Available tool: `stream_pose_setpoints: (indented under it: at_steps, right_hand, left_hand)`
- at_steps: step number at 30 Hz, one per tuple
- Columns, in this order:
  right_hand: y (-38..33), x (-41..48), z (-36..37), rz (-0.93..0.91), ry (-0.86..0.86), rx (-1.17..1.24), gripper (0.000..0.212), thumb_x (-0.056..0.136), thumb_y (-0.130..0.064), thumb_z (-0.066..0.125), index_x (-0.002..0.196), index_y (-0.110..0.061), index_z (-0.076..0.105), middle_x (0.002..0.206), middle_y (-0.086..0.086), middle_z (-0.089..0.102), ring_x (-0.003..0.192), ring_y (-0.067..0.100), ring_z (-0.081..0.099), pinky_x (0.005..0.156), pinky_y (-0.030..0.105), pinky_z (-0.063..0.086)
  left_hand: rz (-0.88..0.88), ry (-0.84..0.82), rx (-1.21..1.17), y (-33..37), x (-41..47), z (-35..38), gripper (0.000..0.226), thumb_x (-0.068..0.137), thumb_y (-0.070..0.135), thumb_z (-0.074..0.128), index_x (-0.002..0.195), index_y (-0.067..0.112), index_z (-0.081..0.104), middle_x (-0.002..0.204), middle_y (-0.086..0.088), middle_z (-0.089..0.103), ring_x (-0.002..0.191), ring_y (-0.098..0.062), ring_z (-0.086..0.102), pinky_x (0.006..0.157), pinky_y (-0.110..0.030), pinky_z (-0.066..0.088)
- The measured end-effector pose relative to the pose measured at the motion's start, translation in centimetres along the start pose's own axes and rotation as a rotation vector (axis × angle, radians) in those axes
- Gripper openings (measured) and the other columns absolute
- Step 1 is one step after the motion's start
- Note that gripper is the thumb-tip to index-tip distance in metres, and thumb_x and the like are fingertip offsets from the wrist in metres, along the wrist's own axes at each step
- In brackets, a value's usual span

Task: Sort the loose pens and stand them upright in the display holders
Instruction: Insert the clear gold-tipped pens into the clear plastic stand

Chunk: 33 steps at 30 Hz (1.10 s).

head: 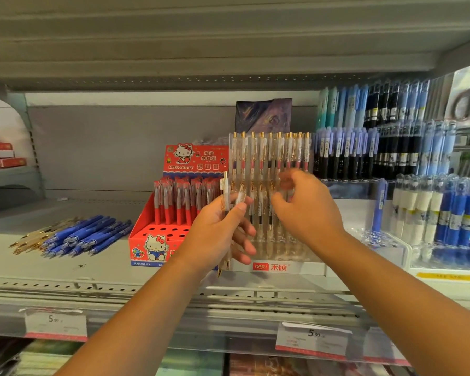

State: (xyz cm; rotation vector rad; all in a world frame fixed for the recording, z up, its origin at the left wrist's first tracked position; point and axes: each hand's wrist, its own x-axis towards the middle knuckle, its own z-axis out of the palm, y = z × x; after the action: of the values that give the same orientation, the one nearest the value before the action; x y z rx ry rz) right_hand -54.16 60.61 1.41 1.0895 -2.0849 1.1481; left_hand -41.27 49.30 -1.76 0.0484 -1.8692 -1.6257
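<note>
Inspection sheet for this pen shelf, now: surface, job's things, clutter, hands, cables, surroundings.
Surface: grey shelf, pens lying on its left part.
Job's things: loose blue pens and gold-clipped pens in a pile; clear holder with upright pens; red box, front holes unfilled.
Clutter: nothing seen.
Hands: left hand grips a few clear pens; right hand at the clear holder, blurred, grip unclear.
Cables: nothing seen.
Surroundings: full pen racks to the right; price tags below.

The fingertips of my right hand point(307, 210) are blurred, so I cannot tell if they pinch a pen. My left hand point(223, 229) hides the middle of the clear pens point(225, 187) it grips, and their number is unclear. The print on the price tags point(314, 339) is too small to read
</note>
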Motion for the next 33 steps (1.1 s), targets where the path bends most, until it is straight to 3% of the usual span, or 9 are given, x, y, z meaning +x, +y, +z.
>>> stream_pose_setpoints:
  at_steps: [2,5,8,15,18,22,26,28,33]
  right_hand:
    - [-1.1,-0.3,0.0,-0.068,0.016,0.103,0.03,0.09,-0.027,0.059,0.119,-0.022,0.063,0.109,-0.008,0.061,0.093,0.01,0.058,0.079,0.031,0.051]
    - [-2.6,-0.4,0.2,-0.04,-0.231,0.35,0.02,0.09,-0.027,0.064,0.11,-0.024,0.07,0.096,-0.015,0.068,0.087,0.0,0.061,0.076,0.022,0.05]
    - [-3.2,-0.2,0.5,0.001,-0.366,0.494,0.016,0.09,-0.022,0.069,0.106,-0.019,0.074,0.093,-0.008,0.073,0.087,0.006,0.068,0.08,0.026,0.055]
    - [-2.2,0.1,0.4,0.124,-0.308,0.686,0.008,0.088,-0.014,0.071,0.087,-0.02,0.075,0.079,-0.011,0.073,0.073,-0.005,0.065,0.069,0.016,0.047]
    - [-1.4,0.7,-0.2,0.198,-0.228,0.715,0.008,0.093,-0.014,0.066,0.096,-0.017,0.071,0.093,-0.001,0.074,0.088,0.01,0.07,0.075,0.024,0.055]
    - [-0.1,1.3,-1.5,0.233,-0.123,0.809,0.012,0.096,-0.011,0.06,0.098,-0.021,0.065,0.096,0.002,0.073,0.079,0.011,0.073,0.064,0.02,0.057]
    - [1.2,2.1,-2.4,0.188,-0.008,0.729,0.016,0.097,-0.013,0.06,0.111,-0.016,0.066,0.102,0.002,0.07,0.088,0.014,0.07,0.061,0.021,0.058]
    - [1.7,2.4,-2.4,0.16,0.008,0.675,0.025,0.097,-0.013,0.06,0.121,-0.011,0.064,0.105,0.001,0.069,0.092,0.012,0.068,0.062,0.021,0.059]
    - [2.2,2.5,-2.2,0.089,0.011,0.542,0.026,0.098,-0.016,0.059,0.124,-0.013,0.063,0.101,-0.005,0.067,0.094,0.012,0.066,0.071,0.028,0.061]
  left_hand:
    - [0.005,0.0,-0.005,-0.1,0.0,0.0,0.018,0.104,0.026,0.048,0.116,0.021,0.06,0.071,-0.007,0.066,0.053,-0.026,0.063,0.046,-0.035,0.055]
    - [0.008,-0.013,0.012,0.0,-0.1,0.1,0.018,0.104,0.028,0.047,0.113,0.024,0.062,0.073,-0.007,0.066,0.054,-0.027,0.063,0.045,-0.034,0.054]
    - [-0.006,-0.007,0.021,0.0,-0.1,0.2,0.018,0.105,0.027,0.045,0.109,0.02,0.061,0.075,-0.008,0.067,0.054,-0.027,0.063,0.045,-0.034,0.054]
    - [-0.008,0.004,0.013,-0.1,0.0,0.3,0.023,0.103,0.028,0.048,0.114,0.024,0.067,0.09,-0.015,0.073,0.076,-0.031,0.073,0.066,-0.041,0.062]
    - [0.03,0.072,0.087,-0.4,0.3,0.0,0.024,0.104,0.024,0.046,0.106,0.026,0.07,0.094,0.001,0.076,0.086,-0.017,0.074,0.068,-0.024,0.058]
    - [0.073,0.139,0.195,-0.5,0.6,-0.2,0.022,0.104,0.019,0.045,0.102,0.017,0.067,0.081,0.007,0.073,0.078,-0.008,0.067,0.071,-0.024,0.055]
    - [0.051,0.149,0.245,-0.4,0.4,-0.4,0.022,0.104,0.027,0.046,0.086,0.021,0.059,0.061,0.008,0.055,0.053,-0.007,0.049,0.048,-0.023,0.042]
    - [0.037,0.145,0.277,-0.5,0.4,-0.6,0.022,0.102,0.036,0.048,0.086,0.023,0.055,0.062,0.009,0.048,0.051,-0.006,0.04,0.049,-0.022,0.035]
    - [-0.036,0.096,0.078,-0.3,0.6,-0.6,0.03,0.104,0.039,0.034,0.088,0.017,0.046,0.062,0.005,0.042,0.047,-0.01,0.029,0.044,-0.024,0.022]
